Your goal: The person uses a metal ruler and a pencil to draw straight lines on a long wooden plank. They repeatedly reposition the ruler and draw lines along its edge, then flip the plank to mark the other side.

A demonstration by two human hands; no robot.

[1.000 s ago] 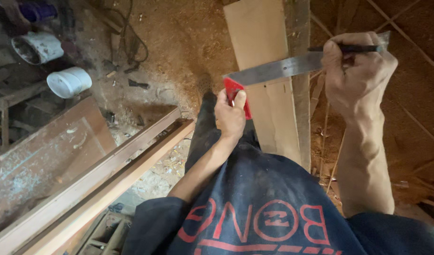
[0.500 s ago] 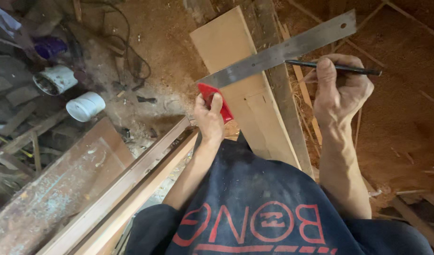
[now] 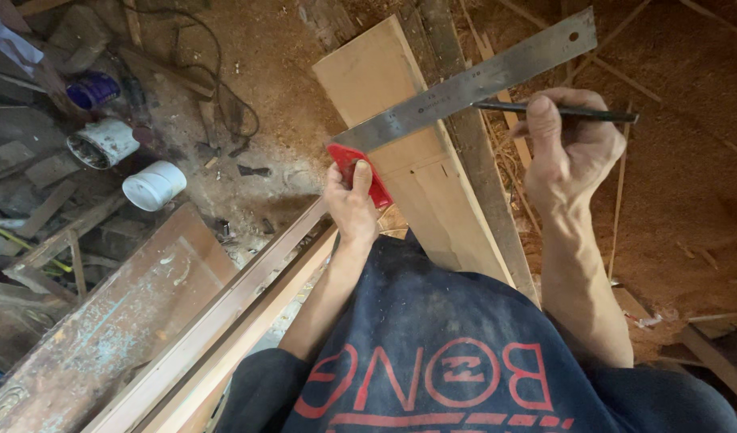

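sawdust floor | left hand grips square on plank | right hand pinches pencil

We are seeing the steel square lying across the board, blocking passage between our left hand and right hand.

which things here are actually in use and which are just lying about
In use: try square, red stock gripped by left hand; dark pencil in right hand; pale board under the blade.

Lying about: white bucket, second tipped bucket, blue tin, black cable, long wooden frame.
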